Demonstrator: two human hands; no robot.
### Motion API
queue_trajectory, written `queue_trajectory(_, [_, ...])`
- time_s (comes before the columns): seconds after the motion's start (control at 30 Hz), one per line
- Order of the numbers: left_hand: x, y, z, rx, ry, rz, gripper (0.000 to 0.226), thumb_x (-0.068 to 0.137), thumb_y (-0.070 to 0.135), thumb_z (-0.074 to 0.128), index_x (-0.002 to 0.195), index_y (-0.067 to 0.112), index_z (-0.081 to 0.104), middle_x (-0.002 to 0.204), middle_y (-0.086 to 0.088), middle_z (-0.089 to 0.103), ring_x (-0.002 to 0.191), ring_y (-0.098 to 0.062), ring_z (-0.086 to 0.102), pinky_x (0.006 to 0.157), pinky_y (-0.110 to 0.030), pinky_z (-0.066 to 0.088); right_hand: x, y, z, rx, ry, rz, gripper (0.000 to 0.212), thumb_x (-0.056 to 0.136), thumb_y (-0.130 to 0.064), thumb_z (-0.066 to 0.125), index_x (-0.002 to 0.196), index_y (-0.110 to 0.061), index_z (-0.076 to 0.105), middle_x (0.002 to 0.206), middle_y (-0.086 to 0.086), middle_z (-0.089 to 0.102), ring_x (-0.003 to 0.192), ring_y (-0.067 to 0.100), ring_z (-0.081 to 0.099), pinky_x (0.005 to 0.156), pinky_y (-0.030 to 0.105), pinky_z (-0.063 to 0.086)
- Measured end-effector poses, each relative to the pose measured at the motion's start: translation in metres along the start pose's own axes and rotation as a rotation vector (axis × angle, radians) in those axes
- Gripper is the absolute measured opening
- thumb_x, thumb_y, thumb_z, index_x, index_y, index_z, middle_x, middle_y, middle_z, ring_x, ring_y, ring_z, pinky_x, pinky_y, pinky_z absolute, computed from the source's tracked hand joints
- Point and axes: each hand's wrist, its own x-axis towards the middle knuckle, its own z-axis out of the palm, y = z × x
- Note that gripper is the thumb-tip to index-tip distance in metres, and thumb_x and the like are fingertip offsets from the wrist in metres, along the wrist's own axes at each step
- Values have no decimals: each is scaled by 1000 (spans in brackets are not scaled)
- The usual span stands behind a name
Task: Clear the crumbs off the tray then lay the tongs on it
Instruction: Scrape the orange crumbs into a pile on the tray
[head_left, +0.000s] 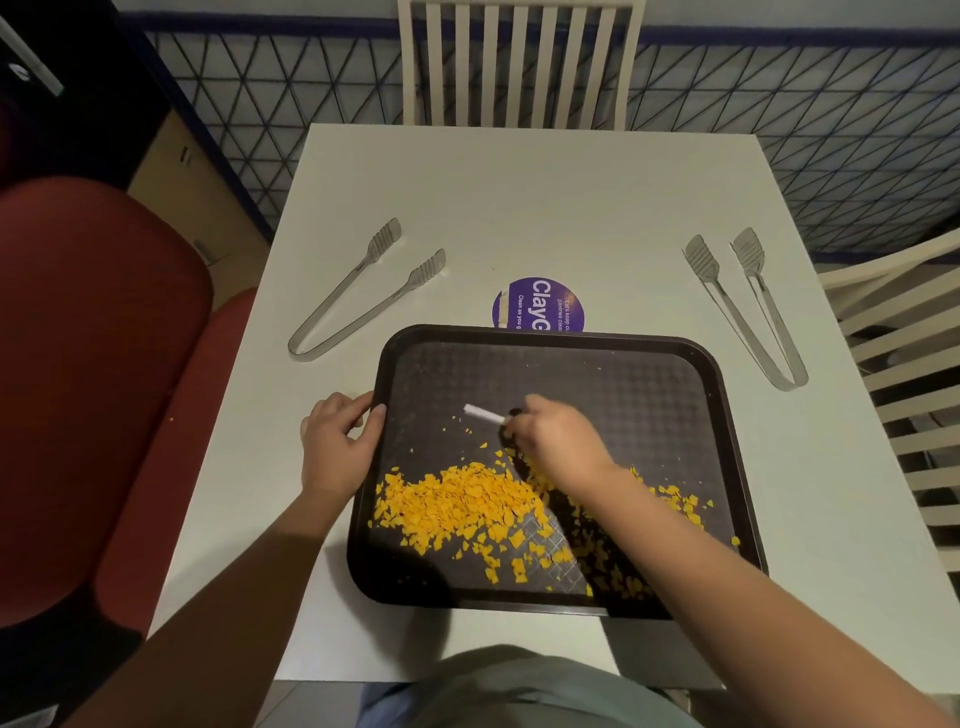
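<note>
The left arm comes up from the lower left of the frame. The left hand (337, 447) grips the left rim of the dark tray (623, 395), with the thumb hooked over the edge onto the inner face and the fingers curled against the outside of the rim. The right arm crosses in from the lower right, its forearm lying over the lower right part of the tray. The right hand (558, 447) is closed round a white-handled tool (483, 414), whose pale end sticks out toward the upper left of the fist. I cannot tell what the tool's working end is, as the hand covers it.

The crumbs (467, 499), orange-yellow flakes, lie in the lower half of the tray. The thick heap sits just below and left of the right hand, between the two hands, and a thinner scatter lies right of the forearm near the right rim.

Both pairs of tongs lie off the tray on the white table (519, 208). The left tongs (363, 296) are above the left hand. The right tongs (748, 306) are at the upper right, well apart from the right hand, with the joined end near the tray's upper right corner. A purple sticker (537, 304) shows at the tray's far rim, its near part hidden by the rim. A white slatted chair (519, 62) stands at the top and a red seat (78, 389) at the left
</note>
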Motion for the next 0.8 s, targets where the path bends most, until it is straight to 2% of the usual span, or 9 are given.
queue_trajectory(0.17, [0,-1,1,4,2,-5,31,86,34,53,103,17,73,73,1,55,80,-20,50,81,-38,36,-16,-22,2,10,-140,-236,8,81,-10,67,88,-7,70,74,5,55,58,23,56,49,37,53])
queue_trajectory(0.23, [0,-1,1,2,-5,-5,30,87,34,53,104,18,72,73,3,53,80,-19,49,81,-36,35,-10,-14,-4,37,-85,-188,11,80,-7,69,90,-9,72,72,5,55,55,22,56,46,34,51])
queue_trajectory(0.33, [0,-1,1,2,-8,-10,31,87,35,53,105,18,72,74,5,51,80,-17,47,81,-32,31,14,7,-9,24,61,-10,17,77,-1,68,91,-9,73,70,7,53,53,28,55,44,35,46])
queue_trajectory(0.4, [0,-1,1,1,-13,-14,32,87,36,53,105,18,72,75,5,53,81,-17,48,81,-33,32,27,9,-8,-5,65,4,16,78,0,67,90,-7,73,70,8,52,56,30,55,47,36,45])
queue_trajectory(0.47, [0,-1,1,-1,-11,-8,31,87,35,54,105,17,72,76,4,54,81,-19,50,81,-36,35,34,0,-4,-21,12,-70,17,82,-5,64,98,-5,72,75,10,55,61,30,57,51,35,44])
queue_trajectory(0.57, [0,-2,0,4,-12,-11,31,87,35,53,104,17,73,75,1,56,81,-21,52,80,-34,35,29,-18,4,-45,-61,-264,19,79,-10,70,97,-6,71,74,7,56,59,25,57,47,29,41])
queue_trajectory(0.67, [0,-2,-1,12,-5,-1,36,86,41,50,101,18,73,72,2,54,78,-21,51,77,-34,34,11,-23,10,-60,-187,-440,22,77,-9,72,99,-8,69,76,6,57,62,24,58,49,31,50])
queue_trajectory(0.73, [0,-1,-2,18,-12,-1,38,86,42,49,101,18,73,72,4,53,79,-20,51,77,-34,35,1,-20,6,-68,-235,-499,25,74,-8,75,98,-11,70,75,5,57,63,24,59,49,31,51])
queue_trajectory(0.8, [0,-1,-3,15,-35,-20,37,86,42,50,104,18,73,75,3,55,82,-20,52,78,-33,33,0,-16,-1,-47,-199,-470,25,72,-6,75,96,-11,71,73,5,57,61,23,59,48,31,51])
